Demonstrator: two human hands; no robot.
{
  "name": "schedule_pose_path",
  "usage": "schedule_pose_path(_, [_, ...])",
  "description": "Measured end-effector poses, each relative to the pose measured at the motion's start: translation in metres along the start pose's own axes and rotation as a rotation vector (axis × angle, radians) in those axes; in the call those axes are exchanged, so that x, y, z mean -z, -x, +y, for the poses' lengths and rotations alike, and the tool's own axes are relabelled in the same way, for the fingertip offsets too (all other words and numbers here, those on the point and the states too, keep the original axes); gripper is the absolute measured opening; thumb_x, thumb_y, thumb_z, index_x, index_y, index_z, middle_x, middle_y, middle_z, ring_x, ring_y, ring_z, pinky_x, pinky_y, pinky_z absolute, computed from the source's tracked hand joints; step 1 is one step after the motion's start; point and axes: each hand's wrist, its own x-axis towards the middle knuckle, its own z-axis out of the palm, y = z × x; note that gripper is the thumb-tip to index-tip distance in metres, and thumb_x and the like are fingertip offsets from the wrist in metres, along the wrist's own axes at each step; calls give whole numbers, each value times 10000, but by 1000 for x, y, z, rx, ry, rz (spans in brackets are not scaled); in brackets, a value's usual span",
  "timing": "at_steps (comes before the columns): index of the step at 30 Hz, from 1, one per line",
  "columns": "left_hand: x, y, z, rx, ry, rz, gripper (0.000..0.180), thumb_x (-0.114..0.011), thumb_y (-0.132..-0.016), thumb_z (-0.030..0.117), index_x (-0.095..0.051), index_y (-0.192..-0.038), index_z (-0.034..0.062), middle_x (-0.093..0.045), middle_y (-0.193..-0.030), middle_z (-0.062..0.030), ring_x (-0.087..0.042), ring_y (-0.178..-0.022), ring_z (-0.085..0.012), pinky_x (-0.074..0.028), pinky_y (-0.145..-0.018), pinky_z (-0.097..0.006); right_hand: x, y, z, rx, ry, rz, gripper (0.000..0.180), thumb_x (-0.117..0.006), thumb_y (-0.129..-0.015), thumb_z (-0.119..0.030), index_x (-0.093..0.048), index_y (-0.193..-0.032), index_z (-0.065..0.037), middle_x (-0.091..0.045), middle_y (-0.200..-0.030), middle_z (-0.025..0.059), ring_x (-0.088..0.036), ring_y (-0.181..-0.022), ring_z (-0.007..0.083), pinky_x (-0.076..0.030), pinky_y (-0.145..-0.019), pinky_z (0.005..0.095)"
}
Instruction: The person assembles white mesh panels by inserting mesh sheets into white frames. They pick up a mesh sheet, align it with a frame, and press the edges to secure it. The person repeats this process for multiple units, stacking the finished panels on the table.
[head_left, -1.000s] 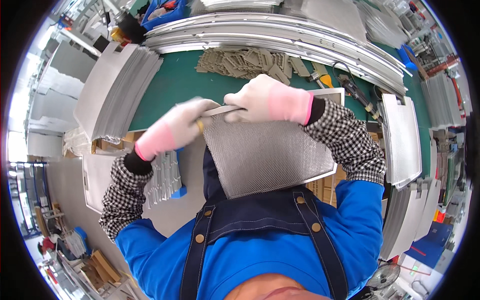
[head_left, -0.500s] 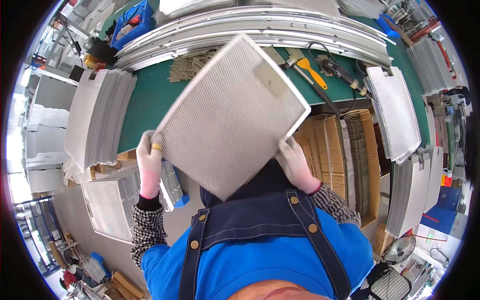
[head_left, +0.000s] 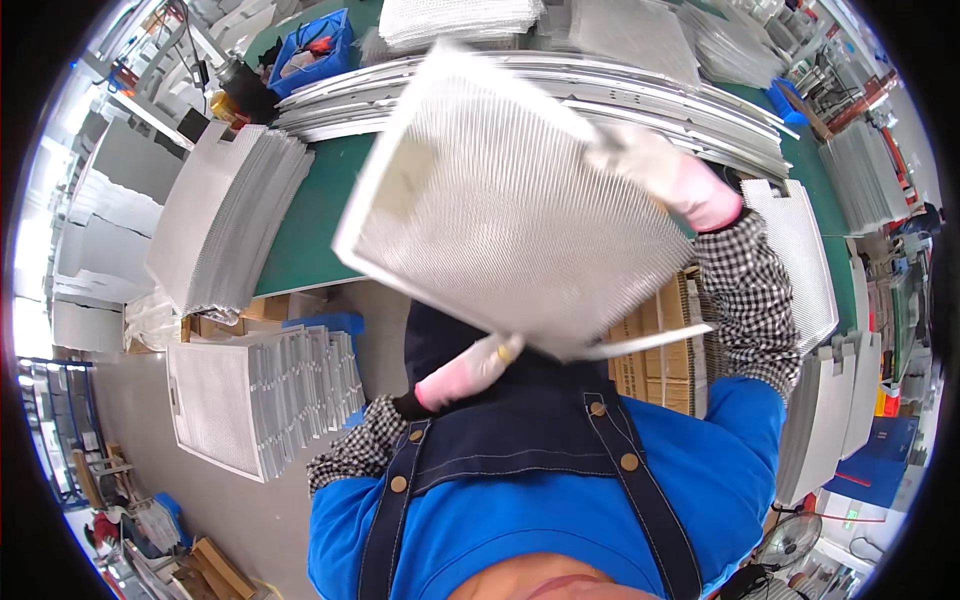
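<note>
A rectangular metal mesh filter panel (head_left: 520,210) with a pale metal frame is tilted up in front of me, above the bench edge. It bears a pale greyish patch (head_left: 402,178) near its left corner. My left hand (head_left: 475,368), in a white and pink glove, is closed on its lower edge. My right hand (head_left: 665,178), gloved alike and blurred, grips its upper right edge; some fingers are hidden. From the panel's bottom corner a thin pale frame strip (head_left: 650,342) juts out to the right, apart from the mesh there; its attachment is unclear.
Long metal profiles (head_left: 330,108) lie across the green bench (head_left: 325,200). Mesh stacks stand at left (head_left: 225,215) and right (head_left: 795,255). Framed panels (head_left: 290,395) stand low at left. A cardboard box (head_left: 655,350) is under the bench edge. A blue bin (head_left: 335,55) sits far left.
The panel has turned counterclockwise, its patch going from upper right to left. My left hand has moved to the bottom edge, my right hand up to the upper right edge. The strip now sticks out.
</note>
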Motion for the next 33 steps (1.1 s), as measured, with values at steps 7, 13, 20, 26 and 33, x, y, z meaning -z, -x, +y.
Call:
schedule_pose_path(7, [123,33,112,122,-849,23,187,-673,-868,193,-700,-1026,97,-703,-1005,-131,-672,-982,-318,-520,-865,-412,-62,-55,13,-44,52,-457,631,-582,-998,-350,-477,-1445,84,-614,-1363,232,-594,-1246,296,-450,-1064,353])
schedule_pose_path(13, [162,-28,138,-351,-1179,279,234,-723,-813,89,-668,-1040,88,-690,-945,-82,-676,-887,-279,-529,-772,-381,-73,-75,-26,114,204,-588,587,-595,-980,-349,-529,-1382,73,-657,-1243,231,-625,-1171,307,-474,-1021,369])
schedule_pose_path(20, [165,-27,109,-297,-1147,336,160,-738,-849,180,-652,-936,77,-662,-835,-79,-677,-755,-283,-540,-677,-389,-49,-52,-12,43,267,-524,426,-644,-906,-267,-657,-1202,37,-684,-1070,215,-668,-982,305,-511,-895,381])
schedule_pose_path(26, [169,-26,104,-310,-1157,309,168,-755,-822,153,-636,-914,78,-622,-833,-65,-660,-764,-274,-534,-678,-386,-73,-70,-18,195,229,-413,255,-686,-865,-179,-683,-1031,15,-676,-853,182,-666,-767,254,-505,-743,357])
schedule_pose_path(33, [156,-24,103,-364,-1040,368,181,-755,-850,206,-651,-911,70,-612,-821,-81,-657,-781,-281,-537,-724,-389,-107,-79,-46,266,345,-397,340,-578,-940,-310,-689,-1109,-36,-702,-972,179,-691,-943,336,-536,-856,434])
